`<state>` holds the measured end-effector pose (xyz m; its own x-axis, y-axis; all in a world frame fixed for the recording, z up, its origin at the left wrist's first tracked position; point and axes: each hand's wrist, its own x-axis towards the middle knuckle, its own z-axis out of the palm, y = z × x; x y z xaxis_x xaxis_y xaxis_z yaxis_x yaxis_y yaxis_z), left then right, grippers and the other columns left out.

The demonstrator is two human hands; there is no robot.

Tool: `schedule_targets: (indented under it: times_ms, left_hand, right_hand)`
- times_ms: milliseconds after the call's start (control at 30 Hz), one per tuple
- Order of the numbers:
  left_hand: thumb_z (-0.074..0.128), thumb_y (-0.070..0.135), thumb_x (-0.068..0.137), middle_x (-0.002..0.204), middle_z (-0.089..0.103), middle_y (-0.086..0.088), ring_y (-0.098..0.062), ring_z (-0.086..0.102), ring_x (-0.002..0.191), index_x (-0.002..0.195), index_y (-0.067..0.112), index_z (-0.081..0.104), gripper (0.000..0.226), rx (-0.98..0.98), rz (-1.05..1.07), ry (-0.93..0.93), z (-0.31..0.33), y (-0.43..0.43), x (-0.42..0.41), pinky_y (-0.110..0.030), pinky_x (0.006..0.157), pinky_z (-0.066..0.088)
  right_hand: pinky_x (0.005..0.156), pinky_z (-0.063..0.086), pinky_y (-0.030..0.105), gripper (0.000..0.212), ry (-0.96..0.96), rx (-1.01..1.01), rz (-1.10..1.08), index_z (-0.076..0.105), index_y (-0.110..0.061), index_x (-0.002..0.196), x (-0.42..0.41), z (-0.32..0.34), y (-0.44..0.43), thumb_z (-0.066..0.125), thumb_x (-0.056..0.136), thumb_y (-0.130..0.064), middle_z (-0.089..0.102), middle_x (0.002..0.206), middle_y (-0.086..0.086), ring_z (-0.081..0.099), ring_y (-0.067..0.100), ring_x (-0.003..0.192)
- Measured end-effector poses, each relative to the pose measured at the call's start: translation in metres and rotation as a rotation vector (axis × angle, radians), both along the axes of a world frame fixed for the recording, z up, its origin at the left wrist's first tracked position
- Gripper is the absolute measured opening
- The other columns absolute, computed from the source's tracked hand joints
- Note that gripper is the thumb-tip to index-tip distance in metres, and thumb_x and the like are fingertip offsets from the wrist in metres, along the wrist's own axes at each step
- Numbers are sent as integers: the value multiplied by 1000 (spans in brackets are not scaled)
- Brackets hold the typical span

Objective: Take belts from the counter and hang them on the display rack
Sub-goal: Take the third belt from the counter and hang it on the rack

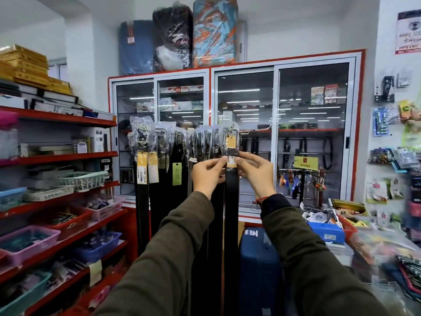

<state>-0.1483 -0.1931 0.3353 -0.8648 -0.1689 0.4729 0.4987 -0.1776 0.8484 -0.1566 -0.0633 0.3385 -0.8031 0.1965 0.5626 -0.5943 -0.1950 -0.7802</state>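
Head view: the left hand (208, 173) and right hand (255, 172) are raised close together, each pinching the black belt (232, 183) just below its buckle, at the right end of the display rack (182, 133). The hanging step appears nearly done; release is judged next. The yellow tag (230, 142) cannot be read.

Long dark olive-green sleeves (173, 258) on both arms, a thin red thread band (262, 199) at the right wrist.
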Motion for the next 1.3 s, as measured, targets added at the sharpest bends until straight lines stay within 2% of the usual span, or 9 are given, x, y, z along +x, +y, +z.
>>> schedule_targets:
  times_ms: [100, 200, 267, 333, 400, 733, 900, 1133, 1300]
  left_hand:
    - [68, 26, 93, 125, 68, -13, -26, 69, 111, 133, 11, 60, 43, -285, 243, 165, -1, -4, -7, -36, 92, 60]
    - [54, 30, 100, 168, 14, 1, -17, 22, 153, 159, 21, 15, 72, -741, 498, 465, 1, -12, -17, -32, 125, 22]
    - [43, 30, 100, 169, -9, 2, -19, -3, 158, 160, 19, -1, 75, -1055, 675, 648, 6, -20, -29, -39, 129, 7]
    - [33, 33, 98, 170, -8, -4, -23, -8, 157, 160, 15, -3, 73, -1297, 775, 702, 10, -26, -45, -48, 129, 8]
    - [28, 37, 98, 170, -9, -2, -23, -11, 157, 160, 17, -5, 72, -1397, 779, 663, 13, -32, -59, -48, 128, 8]
    - [33, 45, 102, 170, -8, 3, -18, -8, 157, 160, 20, -4, 73, -1418, 818, 643, 8, -45, -82, -43, 129, 0]
    - [31, 44, 102, 170, 3, -2, -20, 0, 158, 160, 18, 5, 69, -1420, 927, 673, 9, -62, -64, -48, 129, 6]
    - [33, 34, 103, 170, 2, -4, -25, 1, 158, 160, 17, 8, 64, -1171, 1121, 696, 4, -140, -24, -50, 128, -1]
    - [33, 23, 102, 170, -3, -4, -22, -6, 158, 160, 15, 3, 66, -964, 1065, 617, -6, -196, -9, -48, 127, -8]
  right_hand:
    - [97, 55, 35, 44, 132, 271, -245, 57, -13, 138, -11, -7, 2, 65, 94, -17, 62, 137, 9, 64, 22, 121]
    - [125, 20, 34, 58, 382, 609, -491, 23, -25, 158, -24, -12, 7, 44, 105, -31, 18, 166, -8, 18, 12, 154]
    - [127, 5, 38, 62, 495, 792, -585, 9, -28, 160, -35, -10, 11, 37, 106, -36, 0, 169, -13, -5, 14, 157]
    - [127, 2, 48, 63, 558, 941, -629, 4, -27, 161, -48, -5, 13, 35, 106, -37, -6, 169, -12, -12, 17, 157]
    - [126, 5, 55, 64, 561, 1045, -646, 2, -27, 161, -61, 1, 14, 34, 106, -37, -9, 169, -10, -14, 17, 156]
    - [126, 7, 52, 64, 539, 1100, -659, 2, -32, 160, -92, -2, 4, 30, 104, -45, -7, 168, -14, -9, 14, 157]
    - [123, 4, 59, 61, 532, 965, -893, 17, -24, 159, -80, -17, -17, 38, 103, -36, 7, 169, -2, 2, 20, 158]
    - [121, -3, 61, 63, 508, 705, -871, 14, -28, 159, -57, -17, -86, 35, 103, -46, -1, 169, 9, -1, 24, 158]
    - [122, -5, 60, 66, 648, 802, -857, 14, -22, 160, -45, -20, -145, 34, 102, -46, 6, 169, 5, 1, 24, 157]
